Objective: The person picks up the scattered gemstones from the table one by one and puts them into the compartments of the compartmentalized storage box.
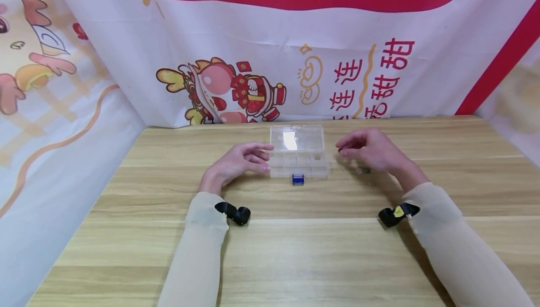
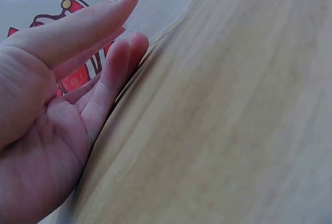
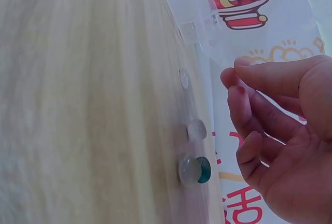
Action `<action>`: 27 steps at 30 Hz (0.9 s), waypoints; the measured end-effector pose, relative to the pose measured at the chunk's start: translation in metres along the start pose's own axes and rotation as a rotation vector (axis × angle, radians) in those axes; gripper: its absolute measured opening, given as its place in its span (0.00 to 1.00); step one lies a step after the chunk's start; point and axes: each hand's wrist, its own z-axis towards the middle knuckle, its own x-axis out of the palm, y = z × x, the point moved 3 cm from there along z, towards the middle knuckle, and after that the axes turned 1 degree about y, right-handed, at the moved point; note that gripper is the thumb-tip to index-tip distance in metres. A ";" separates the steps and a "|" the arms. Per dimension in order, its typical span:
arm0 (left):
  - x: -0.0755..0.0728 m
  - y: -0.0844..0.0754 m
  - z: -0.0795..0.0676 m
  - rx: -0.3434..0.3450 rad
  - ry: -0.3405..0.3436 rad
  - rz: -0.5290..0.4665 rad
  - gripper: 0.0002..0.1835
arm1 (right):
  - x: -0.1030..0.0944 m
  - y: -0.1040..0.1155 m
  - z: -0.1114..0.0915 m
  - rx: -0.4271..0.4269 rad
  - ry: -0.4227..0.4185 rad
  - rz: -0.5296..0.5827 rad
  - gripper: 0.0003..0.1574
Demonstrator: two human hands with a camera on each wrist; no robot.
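Observation:
A clear plastic compartment box [image 1: 276, 172] stands on the table with its lid [image 1: 308, 138] raised at the back and a blue latch [image 1: 297, 179] in front. My left hand [image 1: 240, 161] is at the box's left side, fingers relaxed and fingertips at its edge; in the left wrist view the left hand [image 2: 57, 110] holds nothing. Right of the box, my right hand [image 1: 371, 150] is above the table, pinching a small dark red bead [image 1: 340, 149] that is mostly hidden. Below that hand lie clear glass beads [image 3: 196, 129] and a teal bead [image 3: 204, 170].
The wooden table [image 1: 303, 255] reaches back to a printed cloth [image 1: 261, 30]. Another cloth [image 1: 63, 110] hangs along the left side. Black cameras [image 1: 238, 214] are strapped to both wrists. A small dark spot [image 1: 318, 156] shows in a rear right compartment.

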 end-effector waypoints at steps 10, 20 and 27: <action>0.001 -0.002 -0.001 0.007 -0.004 0.010 0.34 | 0.004 0.012 0.000 -0.026 -0.005 -0.011 0.16; 0.000 -0.001 0.000 0.011 -0.008 0.000 0.34 | 0.011 0.020 0.003 -0.033 -0.008 -0.026 0.15; 0.001 -0.001 -0.001 0.010 -0.004 0.008 0.34 | 0.015 0.023 0.004 -0.030 0.002 -0.011 0.15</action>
